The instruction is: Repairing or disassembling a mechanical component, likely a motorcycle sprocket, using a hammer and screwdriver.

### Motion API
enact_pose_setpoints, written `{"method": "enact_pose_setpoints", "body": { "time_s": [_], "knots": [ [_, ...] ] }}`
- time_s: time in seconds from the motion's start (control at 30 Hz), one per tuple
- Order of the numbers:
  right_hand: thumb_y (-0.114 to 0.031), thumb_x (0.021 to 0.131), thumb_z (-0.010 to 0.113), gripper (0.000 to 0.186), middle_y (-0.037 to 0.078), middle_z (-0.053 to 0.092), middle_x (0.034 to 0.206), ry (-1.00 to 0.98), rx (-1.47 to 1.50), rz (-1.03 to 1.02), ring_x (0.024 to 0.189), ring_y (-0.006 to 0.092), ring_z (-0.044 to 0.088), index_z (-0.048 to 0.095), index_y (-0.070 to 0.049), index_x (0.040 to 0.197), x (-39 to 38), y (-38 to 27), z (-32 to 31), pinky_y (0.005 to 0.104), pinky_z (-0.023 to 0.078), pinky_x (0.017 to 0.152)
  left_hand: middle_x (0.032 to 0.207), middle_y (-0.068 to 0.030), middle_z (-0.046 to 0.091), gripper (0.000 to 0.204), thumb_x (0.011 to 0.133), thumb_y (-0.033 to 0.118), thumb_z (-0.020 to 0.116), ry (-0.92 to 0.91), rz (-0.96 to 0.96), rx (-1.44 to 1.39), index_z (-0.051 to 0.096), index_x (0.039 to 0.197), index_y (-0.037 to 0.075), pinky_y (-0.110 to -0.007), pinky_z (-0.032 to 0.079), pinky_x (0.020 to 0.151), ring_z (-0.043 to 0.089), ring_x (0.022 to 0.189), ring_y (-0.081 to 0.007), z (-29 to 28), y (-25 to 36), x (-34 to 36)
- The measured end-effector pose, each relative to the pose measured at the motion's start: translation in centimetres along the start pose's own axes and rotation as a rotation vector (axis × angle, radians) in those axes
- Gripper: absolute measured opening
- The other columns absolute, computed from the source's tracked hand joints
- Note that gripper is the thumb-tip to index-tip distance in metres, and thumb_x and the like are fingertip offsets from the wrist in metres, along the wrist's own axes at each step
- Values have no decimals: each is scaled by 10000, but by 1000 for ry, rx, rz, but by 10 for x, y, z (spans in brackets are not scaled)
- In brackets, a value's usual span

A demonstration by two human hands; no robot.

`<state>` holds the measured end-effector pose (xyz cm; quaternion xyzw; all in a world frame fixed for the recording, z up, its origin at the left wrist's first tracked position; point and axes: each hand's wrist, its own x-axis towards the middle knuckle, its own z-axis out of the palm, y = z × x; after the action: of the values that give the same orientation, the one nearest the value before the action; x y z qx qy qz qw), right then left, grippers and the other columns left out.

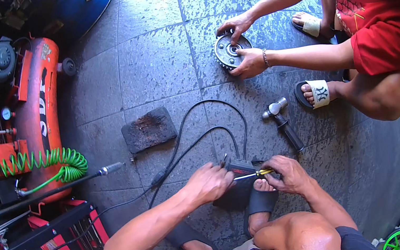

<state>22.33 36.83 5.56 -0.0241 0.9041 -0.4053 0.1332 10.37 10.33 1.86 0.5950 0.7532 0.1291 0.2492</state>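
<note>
A screwdriver (261,172) with a yellow and black handle is gripped in my right hand (289,174), its bright shaft pointing left. My left hand (210,182) is closed at the tip end of that shaft; what its fingers pinch is hidden. Just beyond both hands lies a dark corded tool (239,166) with a red patch, partly covered by my fingers, so its kind is unclear. A co-worker's two hands (248,63) hold a round toothed metal part (226,52) at the upper right of centre.
A hammer (282,122) lies right of the cable (196,105) looping over the tiled floor. A worn dark pad (148,130) sits left of it. On the left stand a red air compressor (47,93), a green coiled hose (72,171) and a red tool rack (97,223).
</note>
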Motion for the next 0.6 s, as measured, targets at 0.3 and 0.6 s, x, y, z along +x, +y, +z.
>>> {"method": "enact_pose_setpoints", "body": {
  "time_s": [0.3,0.6],
  "knots": [
    [-163,849,739,260,135,730,942,-194,306,-3,885,289,709,724,-30,1072,-5,8,-7,392,558,800,712,-138,607,267,972,274,632,48,-153,-387,562,822,64,-487,503,633,640,693,-372,15,37,-66],
    [-191,894,708,249,25,693,846,-321,706,525,791,98,598,742,23,1017,-35,41,-16,291,476,711,692,-131,621,265,966,283,634,146,-106,-325,576,802,83,-488,523,617,654,672,-358,23,47,-61]
  ]
}}
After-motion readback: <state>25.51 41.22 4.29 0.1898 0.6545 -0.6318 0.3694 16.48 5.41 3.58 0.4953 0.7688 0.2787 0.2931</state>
